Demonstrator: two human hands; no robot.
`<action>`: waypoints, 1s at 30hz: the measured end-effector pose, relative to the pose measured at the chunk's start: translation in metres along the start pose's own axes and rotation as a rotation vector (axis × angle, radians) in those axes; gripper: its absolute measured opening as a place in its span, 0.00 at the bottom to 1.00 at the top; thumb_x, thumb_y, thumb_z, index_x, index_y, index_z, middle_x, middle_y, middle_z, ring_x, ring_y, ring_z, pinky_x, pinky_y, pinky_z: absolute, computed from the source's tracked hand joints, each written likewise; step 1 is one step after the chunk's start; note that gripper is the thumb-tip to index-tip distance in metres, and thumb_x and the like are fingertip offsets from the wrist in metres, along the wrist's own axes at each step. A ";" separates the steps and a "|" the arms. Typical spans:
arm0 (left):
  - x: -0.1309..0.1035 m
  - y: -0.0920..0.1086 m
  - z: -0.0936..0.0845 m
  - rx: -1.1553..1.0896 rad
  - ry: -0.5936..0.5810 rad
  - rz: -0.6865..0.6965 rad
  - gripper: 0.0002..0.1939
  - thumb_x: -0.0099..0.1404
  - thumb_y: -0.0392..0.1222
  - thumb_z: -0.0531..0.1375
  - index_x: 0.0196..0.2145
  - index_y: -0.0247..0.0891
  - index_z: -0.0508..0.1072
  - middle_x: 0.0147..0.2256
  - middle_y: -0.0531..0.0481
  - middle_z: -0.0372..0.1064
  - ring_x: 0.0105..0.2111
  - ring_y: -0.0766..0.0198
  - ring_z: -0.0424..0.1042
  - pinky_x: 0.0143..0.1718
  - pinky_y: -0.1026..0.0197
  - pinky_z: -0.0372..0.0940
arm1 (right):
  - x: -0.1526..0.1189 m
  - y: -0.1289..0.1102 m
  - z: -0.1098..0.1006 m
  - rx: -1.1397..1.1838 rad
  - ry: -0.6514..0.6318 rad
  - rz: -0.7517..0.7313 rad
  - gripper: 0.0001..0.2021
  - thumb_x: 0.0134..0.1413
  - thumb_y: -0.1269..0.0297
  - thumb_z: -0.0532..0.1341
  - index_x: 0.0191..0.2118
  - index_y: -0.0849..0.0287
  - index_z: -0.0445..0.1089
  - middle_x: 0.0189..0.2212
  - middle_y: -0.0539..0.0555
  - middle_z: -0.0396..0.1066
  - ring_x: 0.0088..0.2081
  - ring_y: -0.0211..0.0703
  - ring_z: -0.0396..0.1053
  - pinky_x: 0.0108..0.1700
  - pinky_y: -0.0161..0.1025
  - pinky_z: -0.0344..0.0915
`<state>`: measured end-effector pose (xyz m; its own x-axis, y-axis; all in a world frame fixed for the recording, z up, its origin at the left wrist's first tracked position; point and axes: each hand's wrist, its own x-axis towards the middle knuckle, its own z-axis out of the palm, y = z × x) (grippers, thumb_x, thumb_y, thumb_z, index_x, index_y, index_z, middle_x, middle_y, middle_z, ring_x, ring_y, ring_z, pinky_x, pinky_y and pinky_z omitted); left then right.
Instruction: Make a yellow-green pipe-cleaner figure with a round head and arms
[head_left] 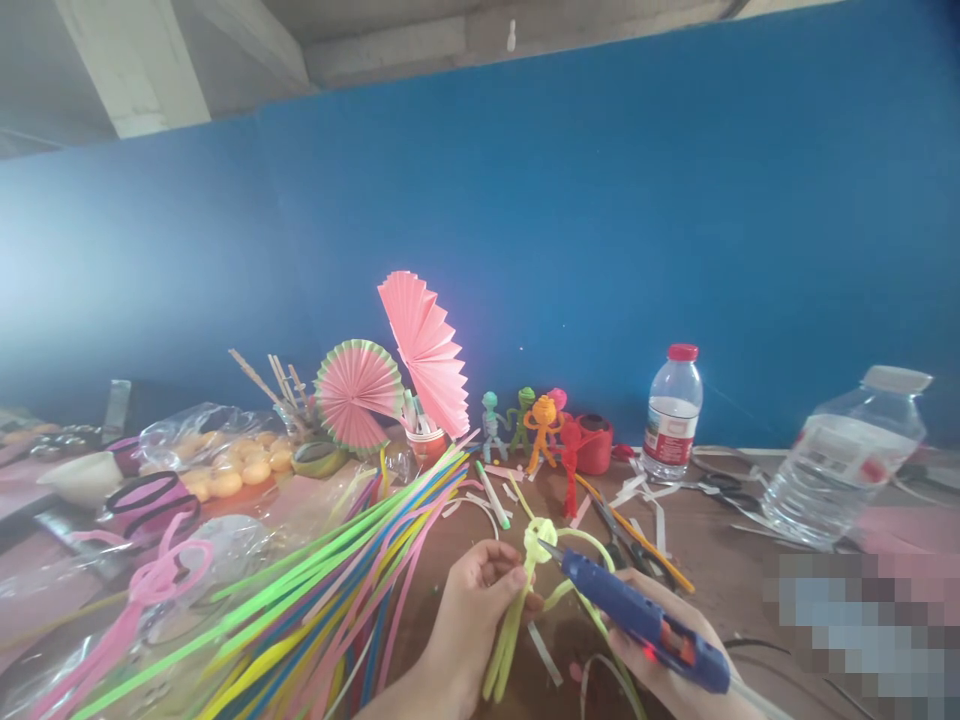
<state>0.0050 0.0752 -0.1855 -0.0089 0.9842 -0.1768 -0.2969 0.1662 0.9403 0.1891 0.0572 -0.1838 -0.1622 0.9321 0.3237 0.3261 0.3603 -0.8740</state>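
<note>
My left hand [480, 600] is closed around a pale yellow-green pipe-cleaner figure [538, 540], pinching it just below its round head. Its long stems hang down beside my fingers, and looped stems stick out to the right. In my right hand [660, 640] is a blue hot glue gun [645, 615] with a small red light glowing on its side. The gun's metal nozzle points left and meets or nearly meets the figure's head; whether they touch, I cannot tell.
Colourful pipe cleaners [322, 600] fan out at left. Finished pipe-cleaner figures [541, 430] stand against the blue wall [562, 230]. Scissors [637, 545] and an orange pencil [645, 540] lie behind the glue gun. Water bottles [671, 420] stand at right; pink paper fans [424, 350] rise behind.
</note>
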 end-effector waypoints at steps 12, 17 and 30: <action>-0.004 0.003 0.003 0.033 0.022 -0.033 0.10 0.48 0.36 0.62 0.28 0.36 0.63 0.21 0.56 0.66 0.20 0.64 0.71 0.22 0.64 0.63 | 0.000 -0.002 0.000 -0.046 0.023 -0.046 0.05 0.43 0.62 0.58 0.26 0.57 0.67 0.23 0.49 0.68 0.25 0.40 0.67 0.29 0.31 0.65; -0.003 0.003 0.003 0.006 0.005 -0.016 0.09 0.50 0.37 0.62 0.27 0.36 0.63 0.20 0.57 0.66 0.21 0.64 0.72 0.24 0.63 0.64 | 0.000 -0.003 0.001 -0.045 0.057 -0.030 0.05 0.42 0.62 0.59 0.25 0.57 0.67 0.23 0.50 0.69 0.25 0.40 0.68 0.29 0.31 0.65; 0.006 -0.007 -0.002 -0.040 -0.013 -0.049 0.12 0.49 0.40 0.64 0.27 0.37 0.63 0.20 0.58 0.65 0.20 0.62 0.72 0.23 0.62 0.66 | 0.004 0.011 -0.003 -0.117 -0.011 -0.096 0.06 0.40 0.66 0.59 0.30 0.55 0.70 0.24 0.49 0.72 0.26 0.42 0.71 0.30 0.29 0.67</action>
<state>0.0046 0.0798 -0.1935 0.0188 0.9758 -0.2179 -0.3348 0.2115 0.9183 0.1952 0.0648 -0.1906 -0.2079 0.8930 0.3991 0.4153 0.4500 -0.7906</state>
